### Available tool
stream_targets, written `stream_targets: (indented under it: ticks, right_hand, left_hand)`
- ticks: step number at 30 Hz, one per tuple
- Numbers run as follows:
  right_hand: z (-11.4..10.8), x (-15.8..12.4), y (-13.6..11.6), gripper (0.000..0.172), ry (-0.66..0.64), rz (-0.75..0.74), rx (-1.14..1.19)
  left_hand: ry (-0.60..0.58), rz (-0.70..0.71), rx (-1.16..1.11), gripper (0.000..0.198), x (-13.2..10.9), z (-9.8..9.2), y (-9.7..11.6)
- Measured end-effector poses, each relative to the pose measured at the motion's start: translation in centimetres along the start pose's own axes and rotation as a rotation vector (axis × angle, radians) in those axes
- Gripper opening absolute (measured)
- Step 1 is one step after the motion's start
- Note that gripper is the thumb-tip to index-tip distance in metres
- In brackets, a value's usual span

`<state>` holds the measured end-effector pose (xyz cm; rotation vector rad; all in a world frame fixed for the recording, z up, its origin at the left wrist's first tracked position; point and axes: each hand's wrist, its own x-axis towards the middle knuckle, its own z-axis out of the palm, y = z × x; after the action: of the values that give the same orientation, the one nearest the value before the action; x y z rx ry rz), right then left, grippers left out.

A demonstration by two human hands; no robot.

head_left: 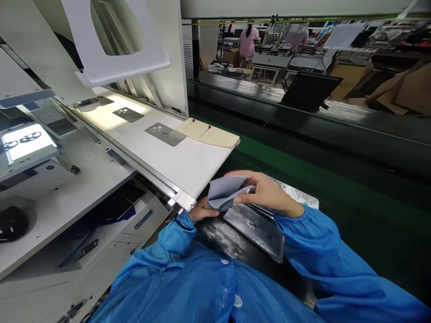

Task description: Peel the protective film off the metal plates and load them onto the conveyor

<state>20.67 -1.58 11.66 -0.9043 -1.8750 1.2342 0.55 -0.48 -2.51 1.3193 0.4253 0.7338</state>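
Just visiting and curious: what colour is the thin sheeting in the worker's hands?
The sheeting is pale bluish grey, seen best in the head view.

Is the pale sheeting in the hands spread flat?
No, not flat: the pale sheeting bends between the left hand and right hand, its layers gaping apart.

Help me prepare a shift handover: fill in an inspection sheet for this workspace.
Surface: white conveyor-like top bearing flat grey panels; beige strip at its right edge.
Job's things: pale sheet, folded or creased; silvery tray-like piece below it.
Clutter: black rounded object on the left desk; kind unclear.
Hands: left hand and right hand both hold the pale sheet.
Cables: dark tangle at lower left, possibly cable.
Surroundings: person in pink, dark screen and cardboard beyond.
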Motion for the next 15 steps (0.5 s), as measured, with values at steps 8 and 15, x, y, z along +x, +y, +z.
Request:
stream_targets:
  ticks: [8,15]
  right_hand:
    - [2.2,0.3,0.6,0.027,0.383,-0.024,0.081]
    - [-2.4,-3.1,-2.0,0.014,0.853,-0.361,-0.097]
  left_hand:
    - [-0.154,0.062,0.026,0.052,0.3,0.2,0.7]
    - [-0.089,-0.005,0.031,0.043,0.2,0.6,0.6]
